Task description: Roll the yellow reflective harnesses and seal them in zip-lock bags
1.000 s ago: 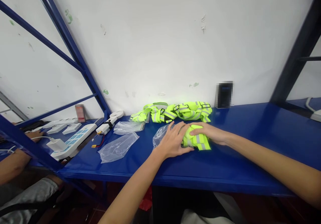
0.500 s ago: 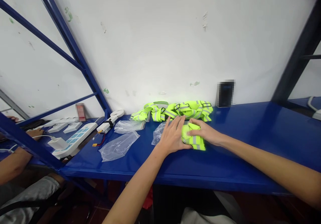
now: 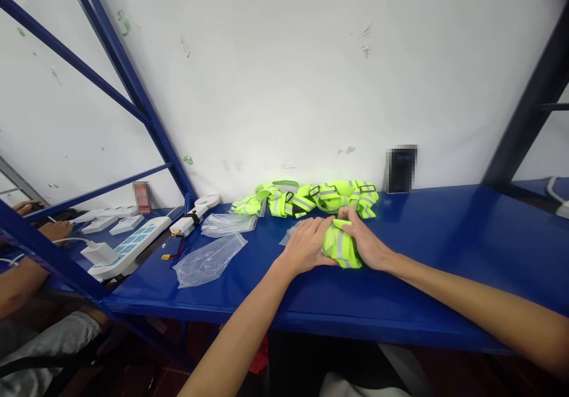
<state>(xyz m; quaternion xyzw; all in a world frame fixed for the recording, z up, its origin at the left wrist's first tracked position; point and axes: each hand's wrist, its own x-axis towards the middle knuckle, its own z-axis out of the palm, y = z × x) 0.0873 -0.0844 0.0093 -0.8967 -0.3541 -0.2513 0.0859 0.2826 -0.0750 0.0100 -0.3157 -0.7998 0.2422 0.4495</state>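
Note:
A folded bundle of neon-yellow reflective straps with grey stripes is pressed between my hands just above the blue table. My left hand wraps its left side, with a clear plastic bag showing behind the fingers. My right hand grips the bundle's right edge, thumb and fingers curled at its top. How far the bag covers the straps is partly hidden by my left hand. Behind my hands, more reflective straps with black buckles lie heaped against the wall.
Left of my hands lie a flat clear bag and a stack of bags. Beyond them are a small white fan, a wired connector and a power strip. A dark phone-like object leans on the wall. Another person's arm is at far left.
My right hand has shifted around the bundle's right side, and the bundle looks more compact. My left fingers have drawn in, and less of the bag shows behind them.

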